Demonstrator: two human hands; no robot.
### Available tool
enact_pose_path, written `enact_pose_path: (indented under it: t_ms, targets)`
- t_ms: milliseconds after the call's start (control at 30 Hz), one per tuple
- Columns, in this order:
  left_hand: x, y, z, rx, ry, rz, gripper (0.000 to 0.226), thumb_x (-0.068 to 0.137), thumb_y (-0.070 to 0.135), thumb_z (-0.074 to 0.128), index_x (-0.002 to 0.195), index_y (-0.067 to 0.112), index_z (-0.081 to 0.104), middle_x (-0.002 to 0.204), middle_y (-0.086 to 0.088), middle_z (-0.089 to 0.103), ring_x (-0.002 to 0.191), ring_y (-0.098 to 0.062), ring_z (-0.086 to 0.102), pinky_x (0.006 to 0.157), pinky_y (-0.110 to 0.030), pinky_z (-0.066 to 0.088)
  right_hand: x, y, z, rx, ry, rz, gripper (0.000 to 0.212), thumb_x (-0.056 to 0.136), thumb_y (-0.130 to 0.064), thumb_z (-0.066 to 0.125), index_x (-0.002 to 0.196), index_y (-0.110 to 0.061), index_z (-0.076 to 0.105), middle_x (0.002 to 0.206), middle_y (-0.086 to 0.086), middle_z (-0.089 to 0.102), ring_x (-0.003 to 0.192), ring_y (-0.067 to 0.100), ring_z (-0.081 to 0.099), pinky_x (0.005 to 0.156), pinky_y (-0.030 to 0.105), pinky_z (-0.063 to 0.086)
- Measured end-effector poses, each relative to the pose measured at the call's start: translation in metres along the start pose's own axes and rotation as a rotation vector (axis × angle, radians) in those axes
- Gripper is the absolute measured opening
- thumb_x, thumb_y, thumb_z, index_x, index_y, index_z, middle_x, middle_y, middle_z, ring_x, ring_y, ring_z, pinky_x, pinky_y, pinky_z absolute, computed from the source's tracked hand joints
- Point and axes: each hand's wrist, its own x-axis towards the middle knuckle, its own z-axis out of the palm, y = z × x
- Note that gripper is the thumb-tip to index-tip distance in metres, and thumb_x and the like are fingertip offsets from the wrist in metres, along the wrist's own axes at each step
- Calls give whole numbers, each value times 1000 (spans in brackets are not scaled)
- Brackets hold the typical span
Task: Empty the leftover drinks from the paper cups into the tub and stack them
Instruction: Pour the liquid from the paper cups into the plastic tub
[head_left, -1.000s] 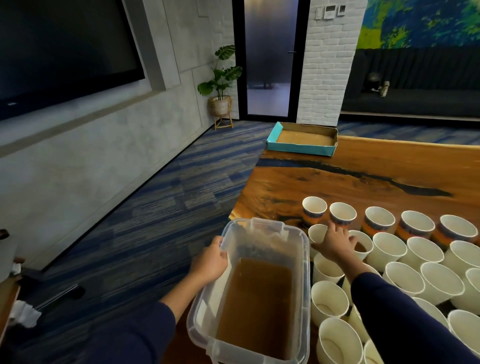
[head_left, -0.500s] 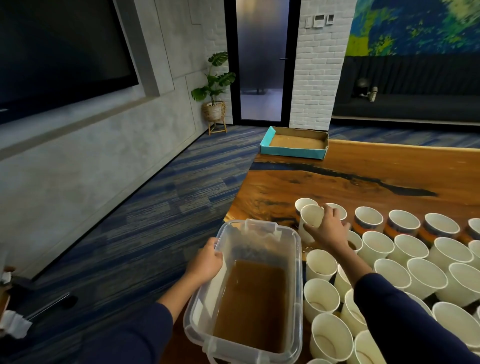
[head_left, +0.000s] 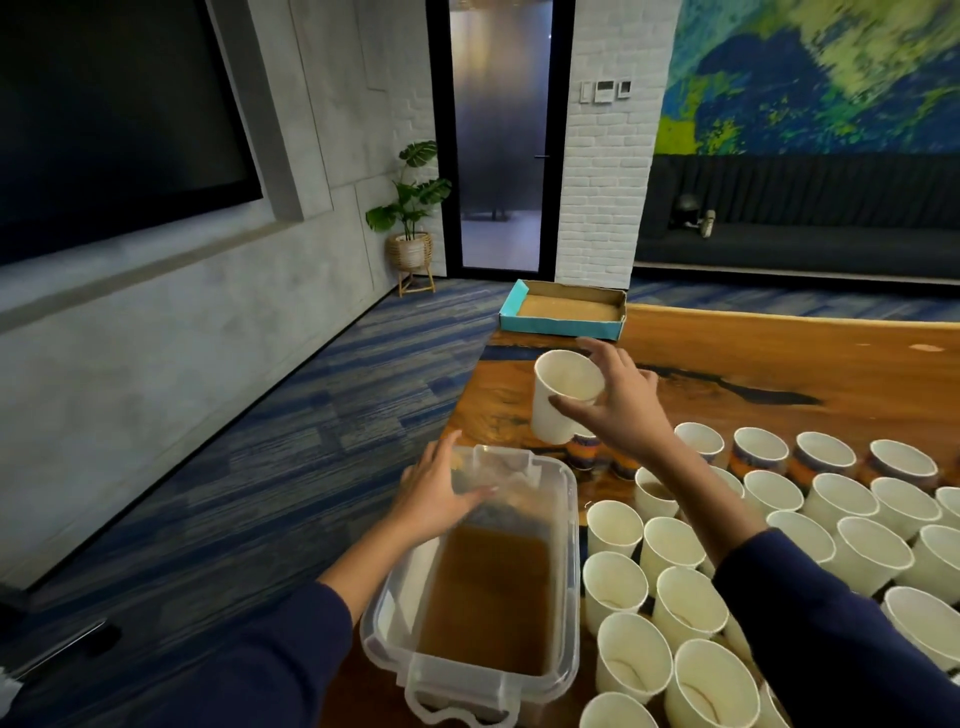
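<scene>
In the head view, the right hand (head_left: 618, 400) grips 1 paper cup (head_left: 563, 400) by its rim from above, thumb on the near side and fingers over the far side, holding it in the air, tilted with its mouth toward the camera, above the worktop (head_left: 779, 374) near its left edge and beyond the far end of the tub (head_left: 569, 571). The left hand (head_left: 439, 491) lies with straight, spread fingers against the tub's far left wall and rim, steadying it rather than clasping it. The clear tub sits at the worktop's near left corner and holds brown liquid (head_left: 488, 597). To its right, many more paper cups (head_left: 685, 613) stand packed in rows toward the right edge; several show a little liquid at the bottom. A shallow teal box (head_left: 563, 325) rests at the far left corner. The step in hand looks like emptying: a cup is lifted but not yet over the tub. The next move calls for bringing it back over the open tub and tipping it fully, low enough to avoid splashing, then starting or joining a stack; no stack is visible here.
</scene>
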Motion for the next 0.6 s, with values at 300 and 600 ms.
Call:
enact_pose_path:
  t_ms: [300,600]
  targets:
    - [-13,36,-6,-562,45,101,89,75,21,79,145,28,23,140,-2,41,131,-18,39,107,-46,40,-33,-49,8,156,-202,-153,76,80,-35,74,143,-26,32,139,-2,47,128,12,42,114,43,14]
    - [-25,7,-14,-480,83,56,81,69,10,84,136,23,40,135,-4,50,126,-21,44,105,-43,41,-55,-40,33,262,-187,59,71,80,-61,49,140,-26,37,146,1,38,116,11,51,97,34,48]
